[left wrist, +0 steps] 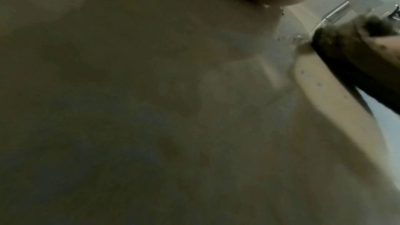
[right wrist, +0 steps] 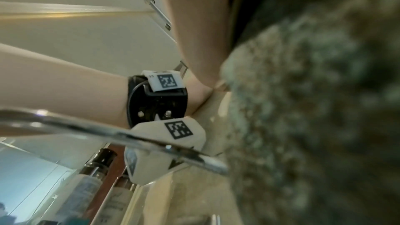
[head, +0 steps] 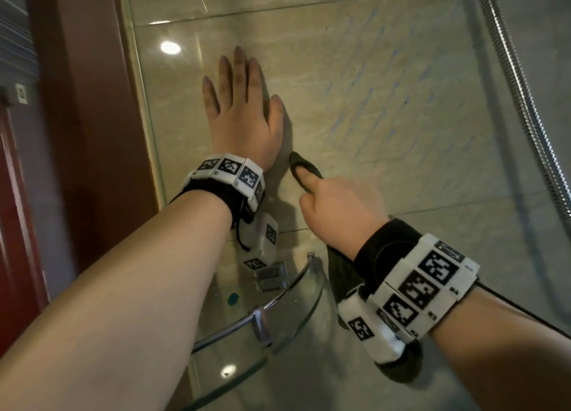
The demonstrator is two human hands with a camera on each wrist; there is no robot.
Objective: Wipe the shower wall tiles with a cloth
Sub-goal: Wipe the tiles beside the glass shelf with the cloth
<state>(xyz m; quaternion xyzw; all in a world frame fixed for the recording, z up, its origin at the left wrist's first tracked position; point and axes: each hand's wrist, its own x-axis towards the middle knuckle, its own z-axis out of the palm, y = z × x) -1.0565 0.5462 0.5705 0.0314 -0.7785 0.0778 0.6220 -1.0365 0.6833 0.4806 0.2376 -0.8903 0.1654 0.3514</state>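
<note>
The left hand (head: 244, 113) is laid flat, fingers straight, on the shower wall tiles (head: 386, 101), probably as a brace. Just beside its wrist, a dark cloth (head: 304, 171) is pressed to the tile by the right hand (head: 340, 206), fingers curled round it, its tail hanging over a glass corner shelf (head: 287, 299).

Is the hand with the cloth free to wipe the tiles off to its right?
Probably yes: the right hand grips the cloth against bare wall tiles; only the shower hose hangs farther right.
</note>
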